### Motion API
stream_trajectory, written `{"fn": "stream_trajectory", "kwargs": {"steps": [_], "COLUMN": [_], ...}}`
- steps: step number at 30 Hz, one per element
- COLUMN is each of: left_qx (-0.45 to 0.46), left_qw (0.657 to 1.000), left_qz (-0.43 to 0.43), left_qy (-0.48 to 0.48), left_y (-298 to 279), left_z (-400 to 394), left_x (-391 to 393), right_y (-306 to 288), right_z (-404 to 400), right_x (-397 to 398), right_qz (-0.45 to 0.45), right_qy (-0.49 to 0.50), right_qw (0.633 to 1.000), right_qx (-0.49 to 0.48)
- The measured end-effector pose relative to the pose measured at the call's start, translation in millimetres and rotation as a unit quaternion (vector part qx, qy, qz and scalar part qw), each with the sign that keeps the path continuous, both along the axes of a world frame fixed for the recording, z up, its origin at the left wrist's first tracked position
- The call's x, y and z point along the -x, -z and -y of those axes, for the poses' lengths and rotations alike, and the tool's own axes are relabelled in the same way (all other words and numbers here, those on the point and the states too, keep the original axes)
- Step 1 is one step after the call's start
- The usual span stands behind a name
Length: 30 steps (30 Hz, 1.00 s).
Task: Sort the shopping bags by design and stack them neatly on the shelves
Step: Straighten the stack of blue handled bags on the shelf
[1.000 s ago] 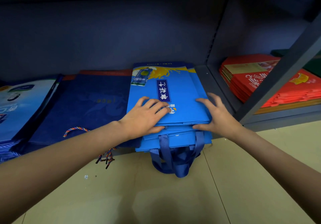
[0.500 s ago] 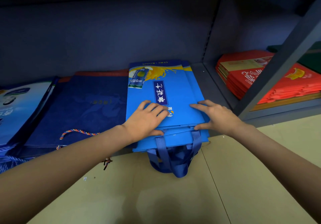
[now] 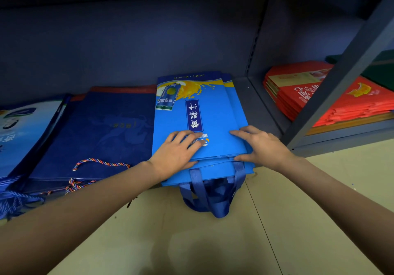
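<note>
A stack of bright blue shopping bags [image 3: 204,112] with a yellow splash design lies flat on the bottom shelf [image 3: 259,112], its blue strap handles [image 3: 211,195] hanging over the front edge to the floor. My left hand [image 3: 174,153] rests flat on the near part of the top bag, fingers spread. My right hand [image 3: 260,144] lies on the stack's near right corner, fingers on top and thumb at the front edge.
Left of the stack lie dark navy bags [image 3: 102,134] with twisted rope handles [image 3: 100,163], then white-and-blue bags [image 3: 23,131]. Red bags [image 3: 302,95] are piled in the right bay behind a grey upright post [image 3: 341,76]. Beige floor [image 3: 191,242] runs in front.
Both hands have slid slightly on the blue stack, the right one moving from the stack's right edge onto its near right corner. The stack sits a little squarer.
</note>
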State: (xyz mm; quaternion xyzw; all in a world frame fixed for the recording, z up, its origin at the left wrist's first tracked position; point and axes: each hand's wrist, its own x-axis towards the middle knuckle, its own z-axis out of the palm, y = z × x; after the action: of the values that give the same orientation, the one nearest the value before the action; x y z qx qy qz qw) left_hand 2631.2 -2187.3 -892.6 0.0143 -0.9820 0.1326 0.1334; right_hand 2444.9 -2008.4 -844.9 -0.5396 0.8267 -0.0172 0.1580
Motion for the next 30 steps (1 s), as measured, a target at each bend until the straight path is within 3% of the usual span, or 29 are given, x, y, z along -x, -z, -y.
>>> {"fn": "stream_trajectory", "kwargs": {"steps": [3,6,10,13,16,21,26,30], "left_qx": [-0.012,-0.034,-0.099,-0.005,0.073,0.065,0.063,0.029], "left_qw": [1.000,0.994,0.965,0.991,0.997,0.998,0.998,0.997], "left_qz": [0.019,0.092,0.156,0.104,0.034,-0.010,-0.002,-0.002], "left_qy": [0.000,-0.056,-0.187,-0.078,-0.012,0.009,-0.015,-0.065], "left_y": [8.8,5.6,-8.6,-16.9,-17.2,-22.3,-22.6,-17.0], "left_z": [6.2,6.6,1.1,-0.6,7.5,5.2,-3.8,-14.9], "left_x": [-9.2,-16.6,-16.7,-12.6,-6.7,-5.3,-2.7,-1.6], "right_y": [1.1,0.5,2.1,-1.6,-6.0,-13.7,-6.1,9.0], "right_z": [-0.2,-0.3,-0.2,0.0,0.8,7.4,28.2,43.2], "right_x": [-5.3,-5.6,-3.7,-3.0,-0.1,-8.0,-45.7,-55.3], "right_qz": [-0.036,-0.043,-0.032,-0.025,-0.031,-0.083,-0.102,-0.100], "right_qy": [-0.009,-0.016,-0.017,-0.024,-0.023,-0.020,-0.114,-0.119], "right_qw": [0.999,0.999,0.999,0.999,0.999,0.996,0.988,0.984], "right_qx": [-0.020,-0.025,-0.025,-0.025,-0.016,-0.034,0.030,0.081]}}
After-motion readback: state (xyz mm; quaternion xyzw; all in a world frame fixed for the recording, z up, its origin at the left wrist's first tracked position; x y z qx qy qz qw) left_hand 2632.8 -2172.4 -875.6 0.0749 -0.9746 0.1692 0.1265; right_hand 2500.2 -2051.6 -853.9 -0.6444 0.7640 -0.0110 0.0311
